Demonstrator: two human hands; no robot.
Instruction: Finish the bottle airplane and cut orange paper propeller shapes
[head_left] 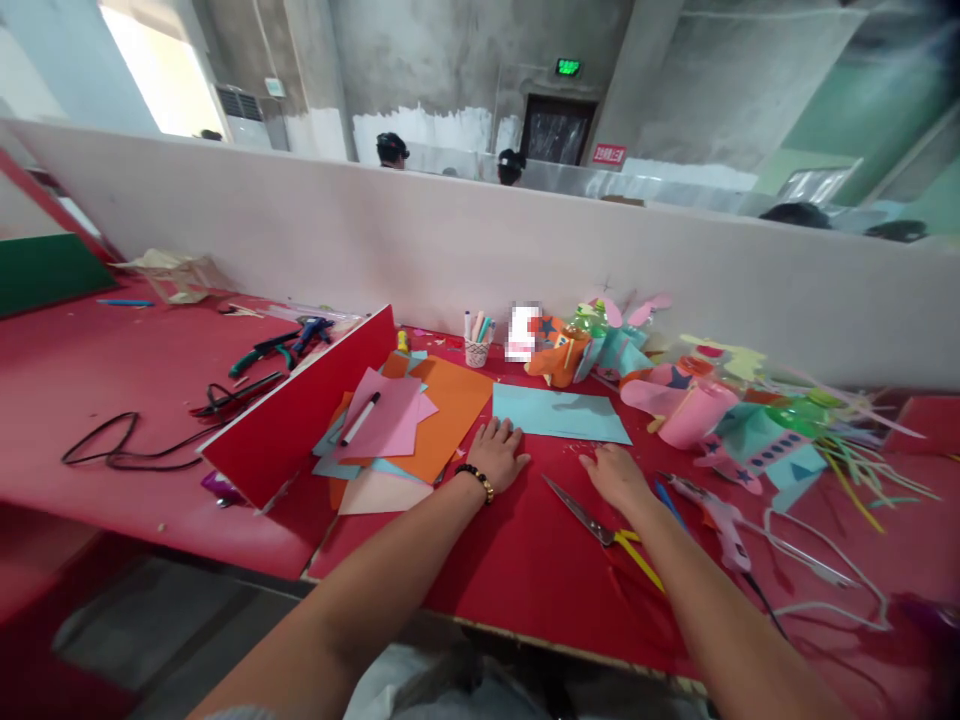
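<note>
Sheet (562, 413) behind scissors (589, 521), marker (361, 419) on paper pile (455, 398)

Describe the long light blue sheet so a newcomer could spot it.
On the red table, look just beyond the left hand and right hand. The light blue sheet lies right of the orange paper. Unlike partly covered blue pieces around the pink paper, it's a long rectangle.

From far off, I see red worktop (517, 565). Blue paper (562, 412) lies flat in middle, scissors (602, 535) near it with yellow handles. Pink glue gun (721, 522) on right, bottle toys (699, 412) behind. On left, I see paper pile (450, 410), then red board (300, 415) standing up. Past board, black cord (156, 468) and pliers (260, 350). Small pen cup (476, 353) stands at back.
</note>
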